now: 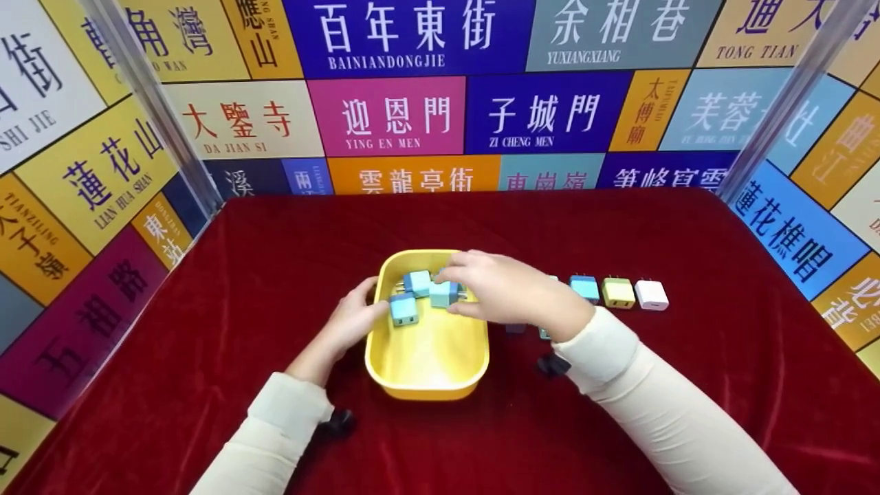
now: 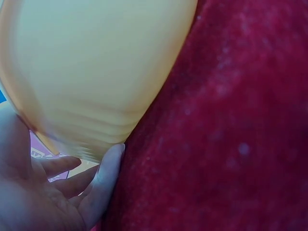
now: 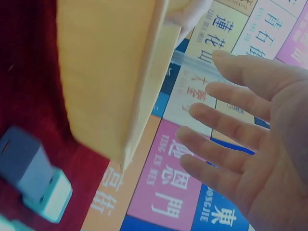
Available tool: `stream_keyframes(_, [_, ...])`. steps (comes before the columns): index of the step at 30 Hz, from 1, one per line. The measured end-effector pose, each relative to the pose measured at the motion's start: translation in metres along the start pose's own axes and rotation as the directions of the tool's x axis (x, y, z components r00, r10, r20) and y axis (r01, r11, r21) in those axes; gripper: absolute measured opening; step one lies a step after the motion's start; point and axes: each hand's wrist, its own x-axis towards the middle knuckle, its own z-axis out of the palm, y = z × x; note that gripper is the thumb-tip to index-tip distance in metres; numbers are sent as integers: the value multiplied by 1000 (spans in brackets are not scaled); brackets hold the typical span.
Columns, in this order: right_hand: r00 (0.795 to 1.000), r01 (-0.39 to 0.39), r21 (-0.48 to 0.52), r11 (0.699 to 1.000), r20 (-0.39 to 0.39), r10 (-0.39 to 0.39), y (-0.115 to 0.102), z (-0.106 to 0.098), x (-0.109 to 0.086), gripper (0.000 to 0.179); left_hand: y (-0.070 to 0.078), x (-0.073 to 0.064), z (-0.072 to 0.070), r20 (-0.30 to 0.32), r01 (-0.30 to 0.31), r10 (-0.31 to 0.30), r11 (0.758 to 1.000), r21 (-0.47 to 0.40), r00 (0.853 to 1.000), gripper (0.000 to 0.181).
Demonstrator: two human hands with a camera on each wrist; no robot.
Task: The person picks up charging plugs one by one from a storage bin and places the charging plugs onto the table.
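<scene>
A yellow plastic tub [image 1: 430, 357] stands on the table, with several blue-and-turquoise plug chargers [image 1: 403, 309] in its far half. My left hand [image 1: 354, 313] holds the tub's left side, thumb at the rim and fingers along the outer wall; in the left wrist view its fingers lie low against the tub [image 2: 106, 72]. Over the tub's right rim reaches my right hand [image 1: 491, 285], fingertips close above a turquoise charger [image 1: 443, 294]. The right wrist view shows this right hand [image 3: 245, 139] with fingers spread and nothing in them, beside the tub wall [image 3: 106, 72].
Right of the tub lie more chargers: a blue one [image 1: 584, 289], a yellow-green one [image 1: 619, 293] and a white one [image 1: 652, 295]. My right forearm partly hides others, including a dark charger [image 3: 24, 159] nearest the tub. Dark red cloth [image 1: 295, 234] covers the table; sign-printed walls [image 1: 385, 113] surround it.
</scene>
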Motion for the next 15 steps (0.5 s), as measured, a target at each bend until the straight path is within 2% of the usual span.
stream_keyframes(7, [998,7,11,1000,56,-7,-7,14,24,43,0,0,0,2,-18,18,1000,-5,1000,66])
stream_keyframes(15, [997,-11,56,998,77,6,-15,32,44,47,1,-1,0,7,-32,32,999,-2,999,63])
